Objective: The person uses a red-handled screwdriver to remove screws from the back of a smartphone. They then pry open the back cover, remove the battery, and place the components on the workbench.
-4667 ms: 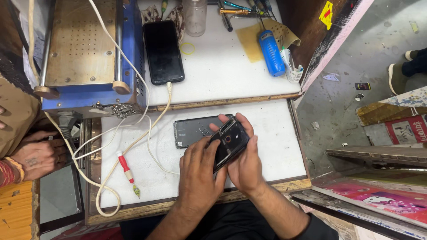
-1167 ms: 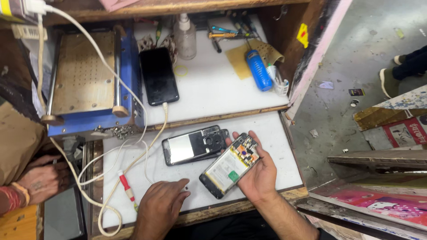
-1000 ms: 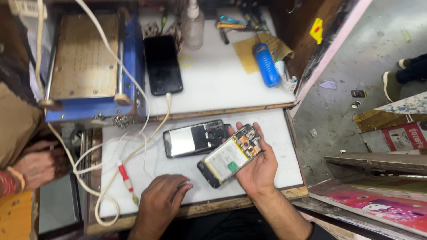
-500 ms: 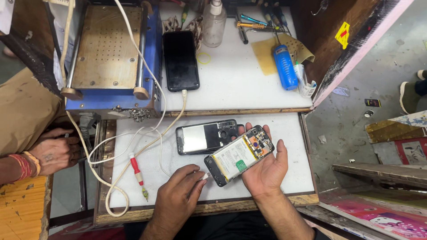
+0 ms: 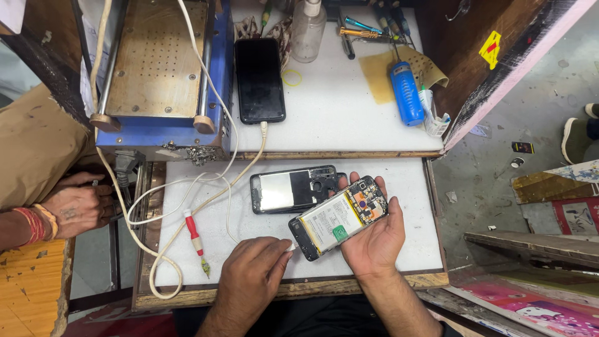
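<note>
right fingers (image 5: 374, 187) curl around opened phone (image 5: 337, 217); left fingers (image 5: 274, 249) half-curled beside it

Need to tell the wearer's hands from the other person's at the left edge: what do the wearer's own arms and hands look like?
Both forearms are bare, with no sleeves in view. The left hand and right hand show no gloves, rings, watch or bands. The co-worker's hand at the left edge differs: red and orange bangles on the wrist, beside brown cloth.

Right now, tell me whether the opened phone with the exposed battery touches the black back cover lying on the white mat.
Apart. The head view shows white mat between the opened phone, held in the right hand, and the black back cover.
</note>
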The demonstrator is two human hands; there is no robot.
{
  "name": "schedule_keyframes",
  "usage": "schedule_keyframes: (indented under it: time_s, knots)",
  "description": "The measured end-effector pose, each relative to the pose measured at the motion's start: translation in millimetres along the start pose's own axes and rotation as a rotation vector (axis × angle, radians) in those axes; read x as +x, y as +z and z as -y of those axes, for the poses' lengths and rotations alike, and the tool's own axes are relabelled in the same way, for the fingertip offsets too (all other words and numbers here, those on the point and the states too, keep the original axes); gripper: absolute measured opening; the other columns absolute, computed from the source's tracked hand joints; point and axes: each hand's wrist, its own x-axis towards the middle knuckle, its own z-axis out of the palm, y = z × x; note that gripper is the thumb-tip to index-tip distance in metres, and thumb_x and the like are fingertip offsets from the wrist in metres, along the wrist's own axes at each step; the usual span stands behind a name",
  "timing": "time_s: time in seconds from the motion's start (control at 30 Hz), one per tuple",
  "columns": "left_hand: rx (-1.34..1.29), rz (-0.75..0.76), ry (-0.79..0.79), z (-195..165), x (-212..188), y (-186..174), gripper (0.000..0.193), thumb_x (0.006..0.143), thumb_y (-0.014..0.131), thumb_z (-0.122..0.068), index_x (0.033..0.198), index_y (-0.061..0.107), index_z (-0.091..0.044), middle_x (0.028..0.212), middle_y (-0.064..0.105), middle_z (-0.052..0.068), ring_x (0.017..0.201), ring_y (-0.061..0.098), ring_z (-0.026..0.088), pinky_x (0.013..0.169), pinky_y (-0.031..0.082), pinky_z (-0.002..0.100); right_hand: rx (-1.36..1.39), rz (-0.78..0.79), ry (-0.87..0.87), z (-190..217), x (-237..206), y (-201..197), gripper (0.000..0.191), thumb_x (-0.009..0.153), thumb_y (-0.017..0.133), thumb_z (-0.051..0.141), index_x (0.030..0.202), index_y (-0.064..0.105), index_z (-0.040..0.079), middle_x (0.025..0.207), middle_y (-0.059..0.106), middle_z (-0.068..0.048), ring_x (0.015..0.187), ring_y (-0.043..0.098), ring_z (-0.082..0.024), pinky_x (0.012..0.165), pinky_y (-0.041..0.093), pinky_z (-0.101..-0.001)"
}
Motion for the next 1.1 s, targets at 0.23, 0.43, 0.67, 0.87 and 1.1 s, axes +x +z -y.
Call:
schedule_keyframes:
  time_s: [0.23,0.43,0.67,0.87,1.1]
  knots:
    - [0.027,-0.023,-0.009,-4.8,4.8,-1.5,0.021,0.082,0.081,-0.012,0.1,0.075,-0.004,0.093,0.074,0.009,0.089,0.072,0.025,0.081,0.058,0.038,-0.002,-0.011,-0.013,1.6,-2.1,3.0,0.047,0.103,0.034,0.046,0.139,0.049,0.02,0.145,0.053,-0.018,0.14,0.048,-0.037,0.118,0.036,-0.0607]
    - [0.062,-0.085,0.03,-9.2,5.8,-0.4,0.022,0.08,0.079,-0.006,0.101,0.073,-0.003,0.092,0.073,0.008,0.088,0.071,0.027,0.08,0.057,0.039,0.012,0.033,-0.049,-0.8,-3.2,-2.0,0.045,0.103,0.035,0.043,0.138,0.049,0.019,0.145,0.053,-0.017,0.139,0.049,-0.038,0.117,0.037,-0.0609]
    - [0.111,-0.123,-0.021,-6.2,-1.3,11.1,0.021,0.08,0.079,-0.005,0.1,0.075,-0.004,0.09,0.072,0.008,0.083,0.072,0.026,0.073,0.058,0.038,0.02,0.009,-0.024,-6.9,-6.4,-9.3,0.042,0.103,0.034,0.042,0.136,0.05,0.022,0.142,0.055,-0.016,0.135,0.052,-0.036,0.116,0.04,-0.059]
    - [0.099,-0.115,0.016,7.2,-1.8,8.8,0.018,0.081,0.077,-0.006,0.098,0.073,-0.005,0.092,0.073,0.007,0.087,0.072,0.026,0.076,0.059,0.037,-0.009,0.005,0.01,-10.0,-7.0,-9.8,0.041,0.103,0.033,0.041,0.134,0.05,0.022,0.143,0.053,-0.015,0.135,0.051,-0.035,0.112,0.041,-0.0592]
    - [0.23,0.08,-0.103,26.2,-4.2,-11.5,0.014,0.082,0.077,-0.016,0.094,0.074,-0.01,0.087,0.073,0.005,0.088,0.071,0.025,0.078,0.057,0.039,-0.139,0.132,0.14,-0.8,-12.3,-21.4,0.052,0.101,0.035,0.027,0.15,0.039,0.011,0.155,0.049,-0.016,0.141,0.049,-0.03,0.117,0.039,-0.0511]
